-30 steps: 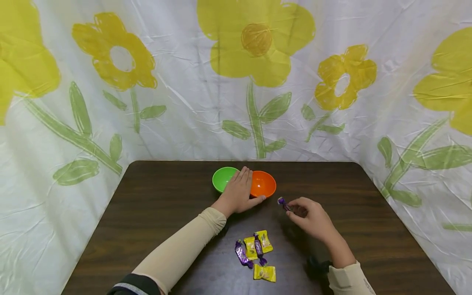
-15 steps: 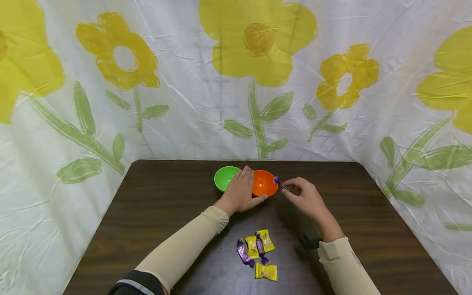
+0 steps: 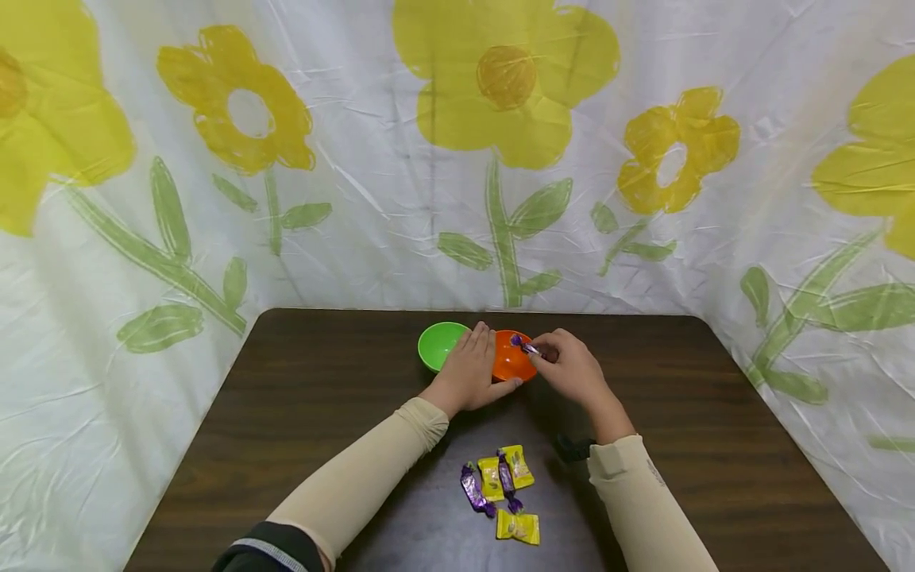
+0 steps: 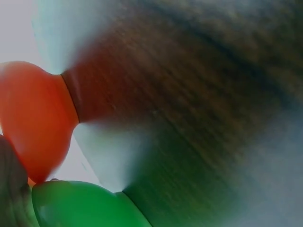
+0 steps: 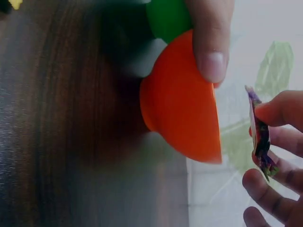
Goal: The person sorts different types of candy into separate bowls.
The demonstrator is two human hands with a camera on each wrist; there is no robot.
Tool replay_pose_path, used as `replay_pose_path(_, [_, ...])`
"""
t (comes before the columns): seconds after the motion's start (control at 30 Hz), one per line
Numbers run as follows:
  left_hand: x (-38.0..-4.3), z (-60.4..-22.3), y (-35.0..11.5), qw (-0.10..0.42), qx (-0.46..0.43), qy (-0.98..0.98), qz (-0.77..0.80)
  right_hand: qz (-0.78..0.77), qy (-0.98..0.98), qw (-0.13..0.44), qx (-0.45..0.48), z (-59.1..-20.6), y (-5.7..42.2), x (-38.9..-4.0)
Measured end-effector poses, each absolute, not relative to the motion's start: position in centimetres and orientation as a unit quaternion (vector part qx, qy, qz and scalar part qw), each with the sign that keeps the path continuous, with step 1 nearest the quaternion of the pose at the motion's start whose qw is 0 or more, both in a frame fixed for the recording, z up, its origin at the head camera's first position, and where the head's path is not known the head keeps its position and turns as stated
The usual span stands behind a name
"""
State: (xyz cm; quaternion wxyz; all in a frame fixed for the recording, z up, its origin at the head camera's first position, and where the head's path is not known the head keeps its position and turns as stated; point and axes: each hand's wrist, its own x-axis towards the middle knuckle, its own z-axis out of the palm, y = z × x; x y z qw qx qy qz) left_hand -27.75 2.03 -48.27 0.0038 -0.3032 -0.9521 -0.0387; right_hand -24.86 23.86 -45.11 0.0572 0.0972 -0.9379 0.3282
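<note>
A purple-wrapped candy [image 3: 525, 345] is pinched between the thumb and fingers of my right hand [image 3: 572, 369], over the orange bowl [image 3: 507, 367]. In the right wrist view the candy [image 5: 259, 135] is above the rim of that bowl [image 5: 182, 104]. My left hand [image 3: 468, 373] lies with straight fingers across the adjoining rims of the green bowl [image 3: 436, 345] and the orange one, its thumb at the orange rim. It hides part of both bowls. Both bowls also appear from the side in the left wrist view, the orange bowl [image 4: 35, 113] above the green bowl [image 4: 85, 205].
Nearer the person, a cluster of wrapped candies lies on the dark wooden table [image 3: 322, 381]: a purple candy [image 3: 475, 490], another purple candy [image 3: 509, 482] and yellow candies, one yellow candy [image 3: 518, 527] lying in front. A flower-printed white cloth [image 3: 372, 199] hangs behind the table.
My right hand has moved left and farther from the person, bringing the purple candy from beside the orange bowl to over it. The left hand has stayed on the bowls.
</note>
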Motion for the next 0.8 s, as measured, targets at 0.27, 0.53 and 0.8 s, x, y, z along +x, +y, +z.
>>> replay_pose_path(0.27, [-27.9,-48.0,2.1,0.009,-0.307,-0.951,-0.034,0.317,-0.941,0.056,0.108,-44.2,23.5,-24.8])
replay_pose_path(0.53, [-28.1,-47.9,2.0,0.023,-0.304,-0.952,-0.017,0.324,-0.933,0.054,0.148,-43.5,23.9,-22.9])
replay_pose_path(0.8, [-27.6,-48.1,2.1,0.012,-0.302,-0.953,-0.039,0.305,-0.934,0.028,0.181,-44.4,24.2,-20.6])
